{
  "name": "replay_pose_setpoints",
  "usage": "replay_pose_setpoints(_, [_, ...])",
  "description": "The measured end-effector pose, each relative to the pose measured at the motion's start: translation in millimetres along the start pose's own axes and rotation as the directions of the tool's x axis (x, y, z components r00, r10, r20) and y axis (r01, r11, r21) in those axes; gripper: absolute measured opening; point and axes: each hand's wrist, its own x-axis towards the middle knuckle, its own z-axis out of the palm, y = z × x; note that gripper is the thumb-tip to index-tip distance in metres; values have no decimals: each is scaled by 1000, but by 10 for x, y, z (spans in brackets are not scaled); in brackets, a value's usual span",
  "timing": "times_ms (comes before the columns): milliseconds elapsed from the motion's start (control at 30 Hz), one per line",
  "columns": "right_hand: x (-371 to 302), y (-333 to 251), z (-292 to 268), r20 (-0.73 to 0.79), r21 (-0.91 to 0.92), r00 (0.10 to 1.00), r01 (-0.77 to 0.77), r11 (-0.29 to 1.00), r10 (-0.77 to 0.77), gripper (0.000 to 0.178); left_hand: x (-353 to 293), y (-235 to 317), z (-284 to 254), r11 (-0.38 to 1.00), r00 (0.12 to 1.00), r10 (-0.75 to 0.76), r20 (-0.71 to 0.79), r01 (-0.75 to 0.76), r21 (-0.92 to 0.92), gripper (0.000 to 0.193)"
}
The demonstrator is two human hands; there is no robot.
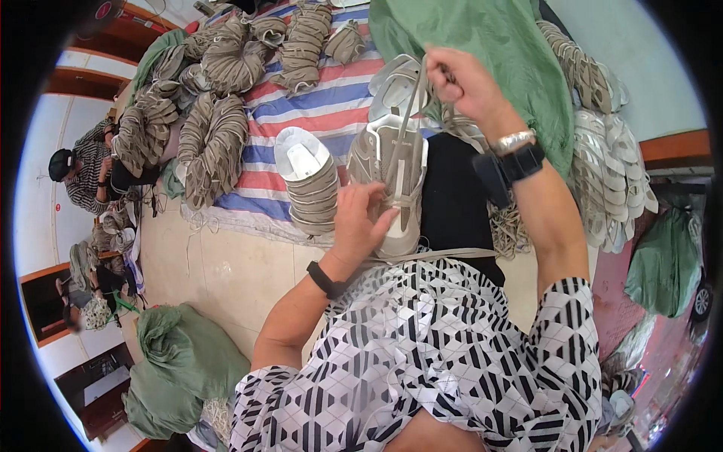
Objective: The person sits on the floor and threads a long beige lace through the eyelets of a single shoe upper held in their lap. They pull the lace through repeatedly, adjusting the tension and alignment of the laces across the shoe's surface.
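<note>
A beige and white shoe upper point(388, 158) lies in front of me, toe end toward my body, against my dark trouser leg. My left hand point(360, 220) grips its near left side, thumb and fingers apart on the surface. Above the upper, my right hand point(461, 84) is closed in a pinch on a beige shoelace point(413, 105). That lace runs taut from the fingers down to the upper's eyelet area. Left of the upper stands a stack of nested shoe uppers point(312, 197), a white lining on top. Another upper with white lining point(395, 89) sits just beyond.
A striped sheet point(301, 117) carries bundles of uppers point(218, 135). Green sacking point(497, 45) lies at the far right, beside stacked uppers point(608, 173). Loose laces point(510, 230) hang by my leg. Green sacks point(188, 354) stand lower left. Another person point(90, 166) sits at far left.
</note>
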Motion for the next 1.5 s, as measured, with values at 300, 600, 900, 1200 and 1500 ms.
replay_pose_setpoints(300, [-260,-66,288,89,-428,985,-96,899,147,27,-45,-81,-134,994,996,71,48,-74,75,27])
replay_pose_setpoints(600, [-315,-125,241,-66,-210,996,41,977,-56,27,15,179,-120,980,988,-63,140,35,197,28])
replay_pose_setpoints(900, [-37,-160,618,-16,-51,977,214,976,-215,28,-153,272,-169,991,945,67,321,-100,87,30])
replay_pose_setpoints(1200, [-968,-609,518,464,-576,883,365,731,-75,28,-16,47,-214,927,925,-199,324,285,-244,25])
replay_pose_setpoints(1500, [-1096,-475,947,694,-616,613,777,128,-379,21,578,-85,-27,964,881,264,391,-238,-114,30])
